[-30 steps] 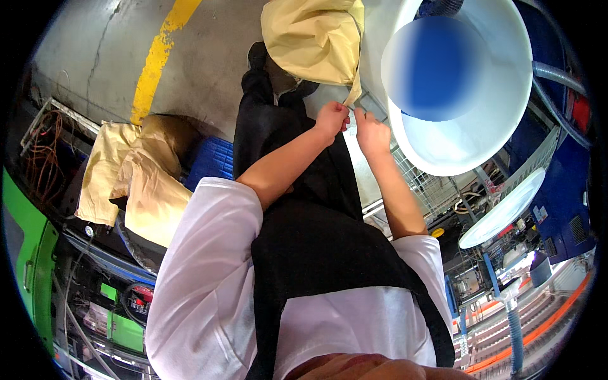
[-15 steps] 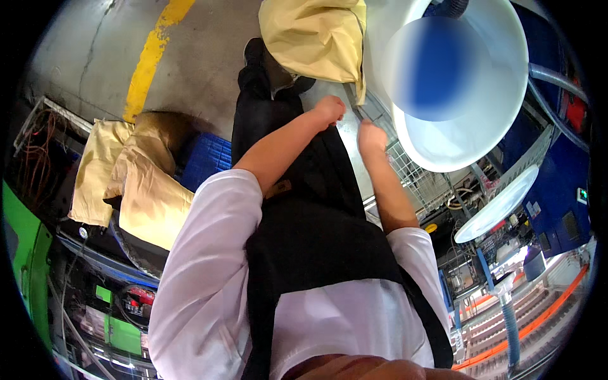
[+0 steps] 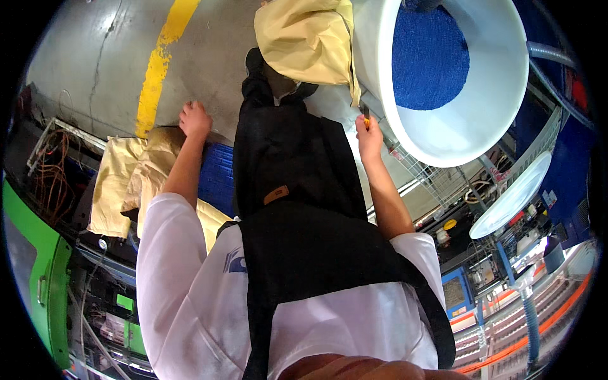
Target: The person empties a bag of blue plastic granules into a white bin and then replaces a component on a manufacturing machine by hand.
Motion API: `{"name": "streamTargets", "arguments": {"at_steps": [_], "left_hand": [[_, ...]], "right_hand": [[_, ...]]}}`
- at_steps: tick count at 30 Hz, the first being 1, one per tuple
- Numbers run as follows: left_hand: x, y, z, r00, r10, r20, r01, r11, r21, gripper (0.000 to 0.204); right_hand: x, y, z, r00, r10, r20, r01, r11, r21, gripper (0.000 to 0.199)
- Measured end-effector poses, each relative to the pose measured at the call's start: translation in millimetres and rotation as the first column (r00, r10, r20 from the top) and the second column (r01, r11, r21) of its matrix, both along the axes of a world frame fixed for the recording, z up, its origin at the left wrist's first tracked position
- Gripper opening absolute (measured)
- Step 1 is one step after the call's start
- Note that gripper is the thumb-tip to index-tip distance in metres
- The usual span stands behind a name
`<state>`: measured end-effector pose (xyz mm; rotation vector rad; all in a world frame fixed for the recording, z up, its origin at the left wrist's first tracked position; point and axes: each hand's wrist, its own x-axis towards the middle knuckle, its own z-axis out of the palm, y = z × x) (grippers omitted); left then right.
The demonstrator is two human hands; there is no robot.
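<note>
View from the head, looking down the person's body. The right hand (image 3: 369, 130) is raised beside the rim of a large white tub (image 3: 443, 136) with a blue lining — its fingers are closed around a small dark tool (image 3: 365, 114) with an orange tip. The left hand (image 3: 194, 119) is stretched out, fingers curled loosely together, over the pile of yellow bags (image 3: 136, 177) at the edge of a blue crate (image 3: 217, 180); whether it touches them cannot be told. Another yellow bag (image 3: 307, 39) hangs against the tub's outer wall, above the concrete floor (image 3: 95, 57) with its yellow line (image 3: 161, 60).
</note>
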<state>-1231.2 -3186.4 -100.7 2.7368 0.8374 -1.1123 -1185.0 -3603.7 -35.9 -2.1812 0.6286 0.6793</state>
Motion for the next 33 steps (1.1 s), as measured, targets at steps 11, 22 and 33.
{"name": "streamTargets", "arguments": {"at_steps": [11, 22, 33], "left_hand": [[119.5, -219.8, 60.8, 0.498, -0.201, 0.843, 0.812, 0.448, -0.373, 0.031], [147.7, -242.5, 33.9, 0.241, -0.447, 0.861, 0.963, -0.003, -0.271, 0.010], [184.0, -255.1, 2.7, 0.855, -0.406, 0.324, 0.472, 0.346, -0.811, 0.030]], "right_hand": [[28.7, 27.3, 8.6, 0.941, 0.291, 0.175, -0.204, 0.896, -0.395, 0.023], [-62.9, -0.7, -11.0, 0.997, -0.056, -0.054, 0.046, 0.982, -0.181, 0.026], [-15.2, 33.7, -2.8, 0.676, -0.707, -0.207, 0.715, 0.562, 0.415, 0.013]]}}
